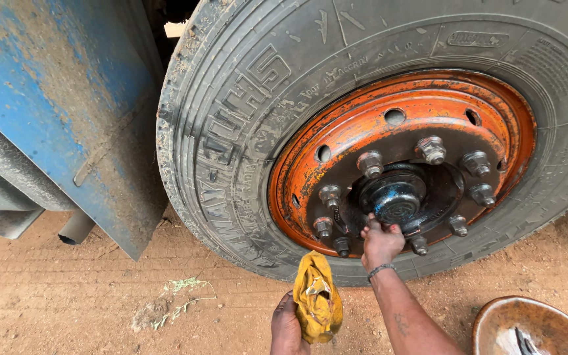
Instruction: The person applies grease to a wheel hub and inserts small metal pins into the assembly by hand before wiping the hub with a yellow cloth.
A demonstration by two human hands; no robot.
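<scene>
A large truck tyre [231,131] with an orange, rusty rim [363,125] fills the upper right. Several lug nuts ring a dark greasy hub cap [396,197]. My right hand [380,242] reaches up to the lower left edge of the hub, fingers touching it just below the cap. My left hand [286,327], low in the frame, grips a crumpled yellow cloth [317,299] that stands up in front of the tyre's bottom. A metal bracelet sits on my right wrist.
A blue, dusty vehicle body panel [60,112] hangs at the left with a pipe end beneath it. Reddish dirt ground [100,289] with dry grass bits lies below. A rusty metal bowl [534,325] sits at the bottom right.
</scene>
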